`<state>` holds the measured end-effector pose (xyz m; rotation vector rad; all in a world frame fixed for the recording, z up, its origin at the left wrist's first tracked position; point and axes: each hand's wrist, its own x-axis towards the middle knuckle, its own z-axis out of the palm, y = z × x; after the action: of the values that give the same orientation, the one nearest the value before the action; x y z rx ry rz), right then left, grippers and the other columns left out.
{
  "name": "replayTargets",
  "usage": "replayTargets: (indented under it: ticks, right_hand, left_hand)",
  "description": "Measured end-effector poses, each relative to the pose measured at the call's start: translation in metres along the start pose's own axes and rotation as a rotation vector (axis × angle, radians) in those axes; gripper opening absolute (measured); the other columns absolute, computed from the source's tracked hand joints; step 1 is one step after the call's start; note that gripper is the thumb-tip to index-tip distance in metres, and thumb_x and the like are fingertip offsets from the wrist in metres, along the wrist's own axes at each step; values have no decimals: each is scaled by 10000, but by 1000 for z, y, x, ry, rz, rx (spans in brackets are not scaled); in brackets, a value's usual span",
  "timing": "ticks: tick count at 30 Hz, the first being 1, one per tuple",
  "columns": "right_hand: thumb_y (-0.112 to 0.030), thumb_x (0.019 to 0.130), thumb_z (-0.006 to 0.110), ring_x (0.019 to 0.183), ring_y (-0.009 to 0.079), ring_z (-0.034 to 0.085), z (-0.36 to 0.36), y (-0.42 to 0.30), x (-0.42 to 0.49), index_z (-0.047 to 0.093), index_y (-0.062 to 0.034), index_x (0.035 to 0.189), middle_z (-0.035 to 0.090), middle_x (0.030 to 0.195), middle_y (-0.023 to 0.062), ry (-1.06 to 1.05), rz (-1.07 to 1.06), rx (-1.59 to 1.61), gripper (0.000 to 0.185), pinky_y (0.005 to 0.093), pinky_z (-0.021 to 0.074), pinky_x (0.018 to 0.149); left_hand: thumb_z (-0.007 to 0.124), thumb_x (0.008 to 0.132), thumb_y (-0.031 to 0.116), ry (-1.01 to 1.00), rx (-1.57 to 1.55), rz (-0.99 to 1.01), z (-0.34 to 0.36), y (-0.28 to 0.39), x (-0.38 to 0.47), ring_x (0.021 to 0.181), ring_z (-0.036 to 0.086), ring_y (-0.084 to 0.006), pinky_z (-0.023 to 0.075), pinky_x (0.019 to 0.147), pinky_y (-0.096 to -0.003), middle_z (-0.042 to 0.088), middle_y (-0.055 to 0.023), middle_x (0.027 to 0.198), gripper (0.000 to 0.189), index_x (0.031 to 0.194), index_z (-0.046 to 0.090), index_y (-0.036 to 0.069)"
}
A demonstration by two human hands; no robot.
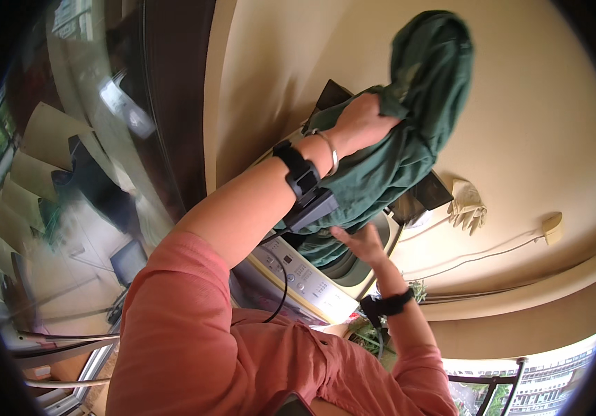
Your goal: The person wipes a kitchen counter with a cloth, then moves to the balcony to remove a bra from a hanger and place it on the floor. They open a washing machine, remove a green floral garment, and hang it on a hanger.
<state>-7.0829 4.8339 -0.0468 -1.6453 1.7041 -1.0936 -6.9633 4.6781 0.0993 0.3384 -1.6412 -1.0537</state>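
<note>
My left hand grips a dark green cloth garment and holds it up above a top-loading washing machine. One part of the garment bulges high over the hand, while its lower folds hang down into the machine's open tub. Below, my right hand is beside the lower folds with thumb and fingers spread; whether it touches the cloth is unclear. Each wrist bears a black strap, and a metal bangle circles the left one. Most of the tub is hidden by the garment.
Behind the garment rises the machine's dark lid. A pale glove hangs on the wall near a small box with a cable. Potted greenery grows beside the machine. Glass panes stand at left, railings at lower right.
</note>
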Motion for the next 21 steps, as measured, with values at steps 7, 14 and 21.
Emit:
replayTargets:
  ticks: [7, 14, 21]
  right_hand:
    - [-227, 837, 555, 714, 263, 562, -123, -15, 38, 571, 8, 976, 589, 780, 115, 632, -117, -314, 274, 319, 444, 681]
    - [-180, 864, 471, 679, 111, 490, -164, -152, 84, 580, 6, 917, 578, 814, 41, 662, -112, 147, 222, 230, 410, 616]
    - [-144, 871, 480, 818, 159, 558, -207, -221, 128, 538, 42, 1033, 589, 918, 104, 589, -383, 229, 254, 269, 467, 705]
  left_hand:
    - [570, 757, 229, 156, -94, -61, -51, 3, 31, 849, 615, -275, 459, 753, -342, 644, -182, 894, 327, 937, 607, -42]
    - [511, 860, 340, 129, -134, -521, -59, -21, -19, 1015, 526, -203, 396, 868, -325, 578, -126, 1096, 458, 1136, 528, -25]
    - [661, 765, 416, -357, -59, -651, -80, -53, -25, 1133, 426, -179, 326, 954, -275, 462, -104, 1262, 691, 1262, 425, -4]
